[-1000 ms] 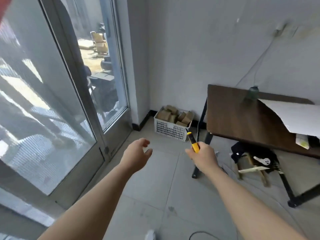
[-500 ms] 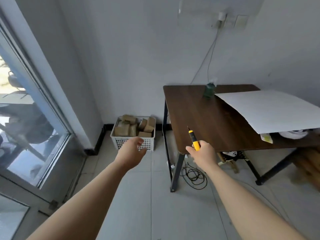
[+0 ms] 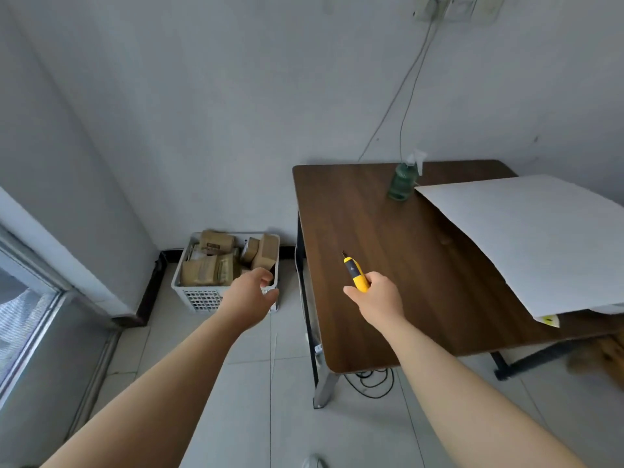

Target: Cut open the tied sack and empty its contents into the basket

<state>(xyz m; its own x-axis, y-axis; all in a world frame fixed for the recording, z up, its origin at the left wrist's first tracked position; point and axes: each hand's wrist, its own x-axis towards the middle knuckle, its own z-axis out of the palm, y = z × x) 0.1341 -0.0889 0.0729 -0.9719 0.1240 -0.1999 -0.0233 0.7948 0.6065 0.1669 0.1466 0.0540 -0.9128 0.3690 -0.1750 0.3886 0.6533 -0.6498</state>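
Seemingly the cutting and tipping are over, though that is a judgement. No sack, tied or cut, is anywhere in view, and the white basket (image 3: 202, 298) already holds a jumble of brown packets (image 3: 209, 268), piled up to its rim. The basket stands on the floor just beyond the left edge of the worktop (image 3: 422, 282), against the wall. If the sack is indeed emptied, what is left is probably only to put the cutter (image 3: 356, 276) away. If another sack waits out of view, the whole job remains. The frame cannot settle which.

The right hand (image 3: 378, 302) hovers over the near left part of the worktop, its grip closed firmly round the cutter's yellow handle. The cutter's long axis runs away from the person and slightly left, toward the far left corner of the worktop. Its short blade is out and leads, pointing toward the wall behind the worktop. The tool is held clear above the wood, not touching it.

The left hand (image 3: 248, 295) is off the left edge of the worktop, in front of the basket's near right corner. Its grip is loose, the fingers lightly curled and holding nothing. Whether it touches the basket rim I cannot tell.
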